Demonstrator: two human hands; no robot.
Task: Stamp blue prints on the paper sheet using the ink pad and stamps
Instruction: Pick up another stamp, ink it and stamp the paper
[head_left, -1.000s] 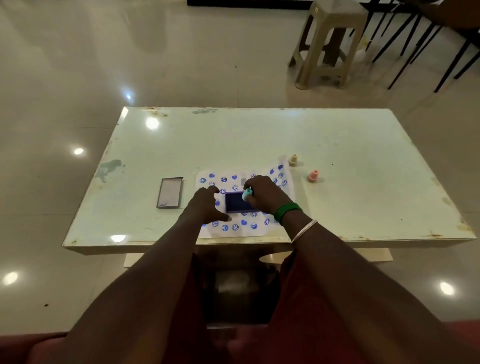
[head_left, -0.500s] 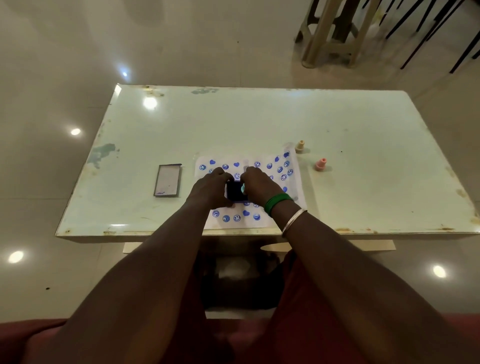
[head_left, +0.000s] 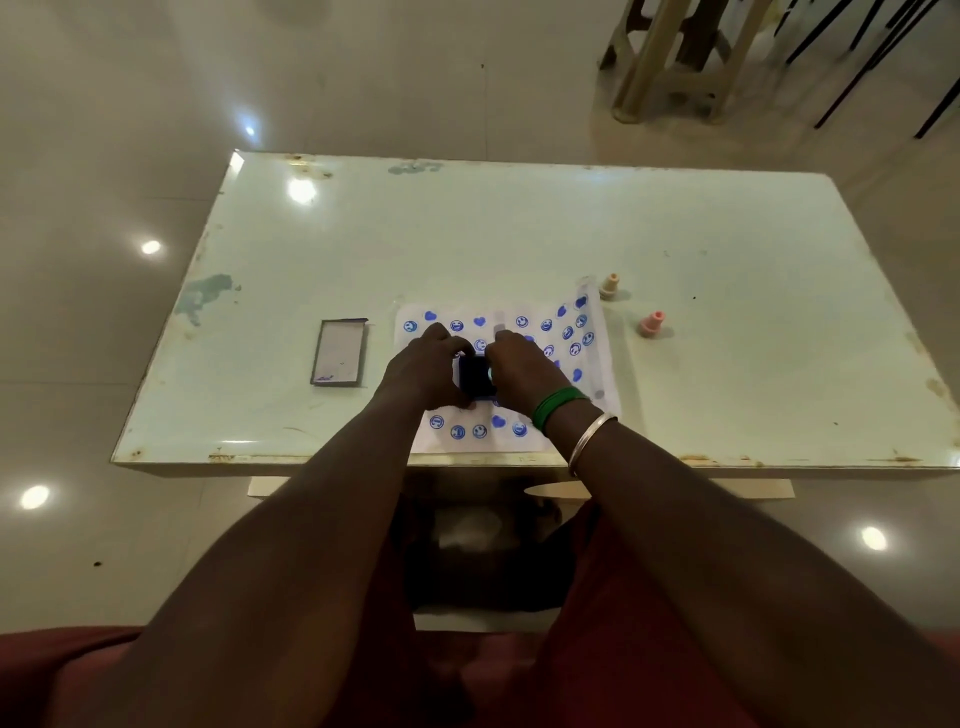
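A white paper sheet (head_left: 550, 317) covered with several blue heart and smiley prints lies near the table's front edge. On it sits a dark blue ink pad (head_left: 474, 378). My left hand (head_left: 426, 369) grips the pad's left side. My right hand (head_left: 519, 371) holds a small light-blue stamp (head_left: 491, 374) against the pad's right part; most of the stamp is hidden by my fingers. Two more stamps stand to the right of the sheet: a beige stamp (head_left: 610, 286) and a pink stamp (head_left: 651, 323).
The ink pad's lid (head_left: 339, 359) lies to the left of the sheet on the pale green table (head_left: 467, 234). A plastic stool (head_left: 670, 57) and dark chair legs (head_left: 883, 47) stand on the floor beyond the far right corner.
Both hands have closed in around the ink pad, covering more of it. The camera has tilted down, so the table sits lower and closer in view.
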